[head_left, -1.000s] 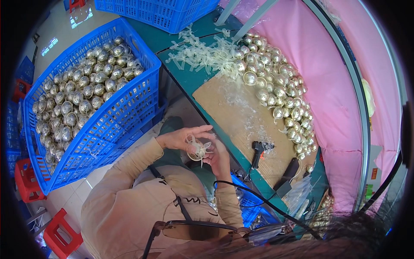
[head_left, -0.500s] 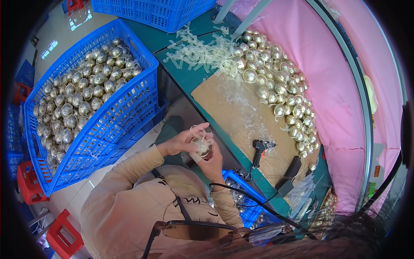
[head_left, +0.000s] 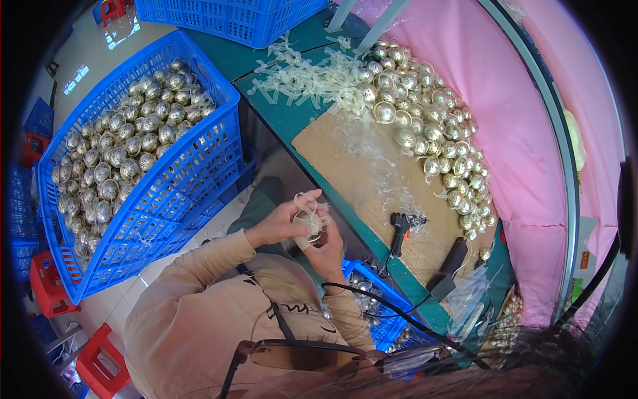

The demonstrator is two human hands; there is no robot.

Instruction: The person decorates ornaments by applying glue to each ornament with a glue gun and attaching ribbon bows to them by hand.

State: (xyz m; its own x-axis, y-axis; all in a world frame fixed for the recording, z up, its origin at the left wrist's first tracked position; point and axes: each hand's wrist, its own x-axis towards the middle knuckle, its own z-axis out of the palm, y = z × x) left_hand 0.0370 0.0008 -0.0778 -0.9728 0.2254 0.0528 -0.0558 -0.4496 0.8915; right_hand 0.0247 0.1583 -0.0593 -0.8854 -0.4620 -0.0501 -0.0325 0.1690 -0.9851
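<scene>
Gripping one seemingly unfinished ball [head_left: 316, 233] and pale strip [head_left: 311, 222] in left hand [head_left: 274, 226] and right hand [head_left: 327, 257] (progress unclear on far-right pile [head_left: 433, 136]).

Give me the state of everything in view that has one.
Left hand, curled, gripping.
Right hand, curled, gripping.
Round silvery piece with translucent strips, held in both hands.
Large blue plastic basket, heaped with silvery balls.
Brown flat cardboard sheet, littered with pale scraps.
</scene>
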